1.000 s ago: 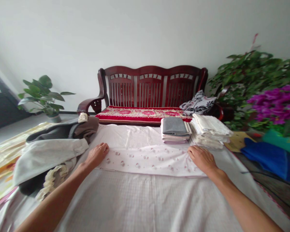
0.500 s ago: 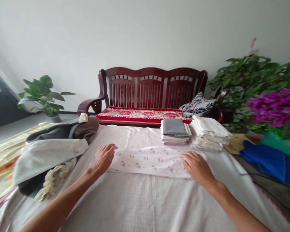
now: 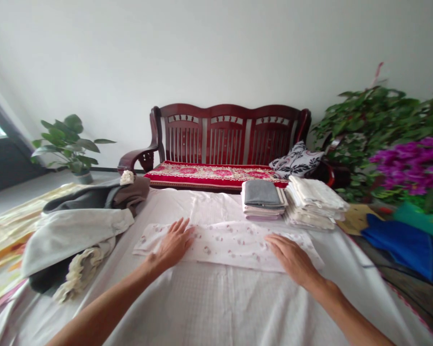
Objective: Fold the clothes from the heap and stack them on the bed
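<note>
A white cloth with a small printed pattern (image 3: 223,245) lies in a long folded strip across the pale sheet (image 3: 202,298). My left hand (image 3: 176,242) rests flat on the strip left of its middle, fingers stretched out and pointing away from me. Toward the strip's right end lies my right hand (image 3: 290,257), its fingers extended over the fabric. Both hands are open and grip nothing. Just beyond the strip, on the right, stands a neat stack of folded cloths topped by a grey one (image 3: 262,193). Beside it is a taller pile of white folded cloths (image 3: 313,199).
Loose grey and white garments (image 3: 79,226) are heaped on the left, one with a ruffled cream edge. Behind stands a dark red wooden bench (image 3: 225,134) with a patterned cushion (image 3: 298,161). Potted plants flank it. Blue fabric (image 3: 400,245) and purple flowers (image 3: 411,166) are at the right.
My left hand has moved right, inward from the strip's left end, which now shows. The right hand stays near the right end with its fingers straighter. The view has shifted slightly.
</note>
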`<action>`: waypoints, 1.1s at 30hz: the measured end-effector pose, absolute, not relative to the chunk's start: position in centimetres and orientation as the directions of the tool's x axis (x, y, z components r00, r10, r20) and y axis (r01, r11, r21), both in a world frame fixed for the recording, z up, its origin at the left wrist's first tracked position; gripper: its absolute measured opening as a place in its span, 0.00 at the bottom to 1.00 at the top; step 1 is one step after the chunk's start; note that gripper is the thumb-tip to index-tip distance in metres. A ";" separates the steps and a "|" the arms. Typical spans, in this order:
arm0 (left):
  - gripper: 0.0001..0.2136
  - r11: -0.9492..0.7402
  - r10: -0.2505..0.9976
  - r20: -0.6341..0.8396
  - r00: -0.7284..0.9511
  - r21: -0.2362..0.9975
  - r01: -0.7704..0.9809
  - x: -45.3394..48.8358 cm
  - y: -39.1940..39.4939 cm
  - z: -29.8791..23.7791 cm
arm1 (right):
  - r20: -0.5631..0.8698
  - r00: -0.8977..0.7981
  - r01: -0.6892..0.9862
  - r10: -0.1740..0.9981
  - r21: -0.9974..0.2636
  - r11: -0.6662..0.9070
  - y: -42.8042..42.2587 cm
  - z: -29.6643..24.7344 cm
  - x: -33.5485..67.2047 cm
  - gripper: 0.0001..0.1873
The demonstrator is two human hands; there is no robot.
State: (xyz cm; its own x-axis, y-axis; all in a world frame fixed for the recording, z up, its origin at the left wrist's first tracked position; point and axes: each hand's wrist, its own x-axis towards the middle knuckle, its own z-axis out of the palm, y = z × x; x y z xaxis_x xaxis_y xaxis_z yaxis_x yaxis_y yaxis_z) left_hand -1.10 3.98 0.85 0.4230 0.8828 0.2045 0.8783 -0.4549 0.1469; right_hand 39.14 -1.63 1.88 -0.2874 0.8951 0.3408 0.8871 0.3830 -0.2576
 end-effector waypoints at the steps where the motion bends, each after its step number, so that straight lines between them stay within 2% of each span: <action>1: 0.19 -0.482 0.866 0.248 0.435 0.180 0.858 0.7 4.0 1.0 | 0.383 -0.258 0.892 0.887 -0.259 0.371 -1.0 1.9 38.7 0.24; 4: 0.19 -0.650 0.759 0.332 0.561 0.319 0.690 7.5 3.8 1.3 | 0.433 -0.259 0.891 0.863 -0.239 0.387 1.0 1.4 36.5 0.24; 6: 0.20 -0.733 0.680 0.360 0.639 0.345 0.586 11.8 3.8 1.0 | 0.416 -0.276 0.889 0.866 -0.233 0.395 2.0 0.7 35.0 0.25; 10: 0.23 -0.761 0.649 0.322 0.689 0.278 0.586 16.0 4.8 -0.6 | 0.357 -0.322 0.910 0.877 -0.138 0.391 2.6 -1.0 34.0 0.26; 16: 0.27 -0.800 0.597 0.276 0.753 0.137 0.584 12.8 7.0 -2.1 | 0.289 -0.273 0.962 0.918 0.084 0.259 2.3 -2.3 39.4 0.30; 20: 0.28 -0.766 0.639 0.207 0.741 0.092 0.636 8.8 7.4 -1.6 | 0.300 -0.226 0.968 0.927 0.171 0.181 1.7 -2.1 43.6 0.30; 24: 0.27 -0.702 0.709 0.176 0.683 0.089 0.706 4.1 7.3 -1.1 | 0.319 -0.203 0.970 0.926 0.192 0.147 1.2 -1.9 44.8 0.30; 28: 0.25 -0.573 0.818 0.139 0.558 0.109 0.812 -1.1 7.1 -0.4 | 0.338 -0.200 0.970 0.920 0.204 0.135 1.3 -2.2 44.6 0.30; 33: 0.24 -0.348 0.936 0.085 0.341 0.090 0.933 -6.4 7.0 0.2 | 0.286 -0.189 0.971 0.939 0.195 0.136 1.5 -1.8 44.5 0.31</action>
State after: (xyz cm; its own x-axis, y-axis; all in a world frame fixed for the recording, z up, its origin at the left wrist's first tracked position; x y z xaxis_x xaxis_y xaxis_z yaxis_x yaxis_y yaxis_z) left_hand -6.36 7.01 0.15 0.3407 0.9363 0.0853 0.9333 -0.3477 0.0896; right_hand 44.54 1.53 -1.84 -0.1889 0.9394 0.2861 0.9713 0.1358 0.1954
